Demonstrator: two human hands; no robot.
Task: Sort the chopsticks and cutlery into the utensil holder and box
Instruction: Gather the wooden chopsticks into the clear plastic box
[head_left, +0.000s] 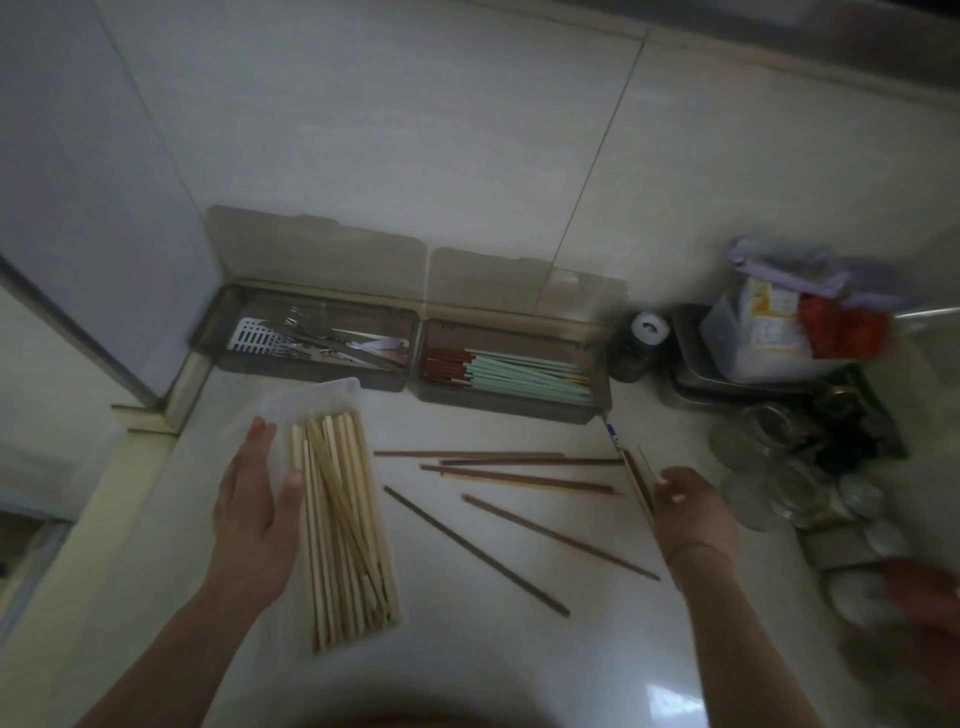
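A clear plastic box (311, 400) full of pale bamboo chopsticks (337, 519) lies on the counter. My left hand (254, 499) grips its left wall, thumb over the rim. Several dark brown chopsticks (519, 475) lie scattered on the counter to the right. My right hand (691, 514) holds a few thin chopsticks (636, 475) at their near end. Against the wall stand two smoky open-lidded boxes: the left cutlery box (218, 338) holds metal cutlery, and the right chopstick box (519, 408) holds red and green chopsticks.
A dark jar (636, 343) stands right of the boxes. A metal tray (691, 384) carries bagged packets. Glass jars (769, 457) crowd the right edge of the counter. A wall corner and ledge bound the left side.
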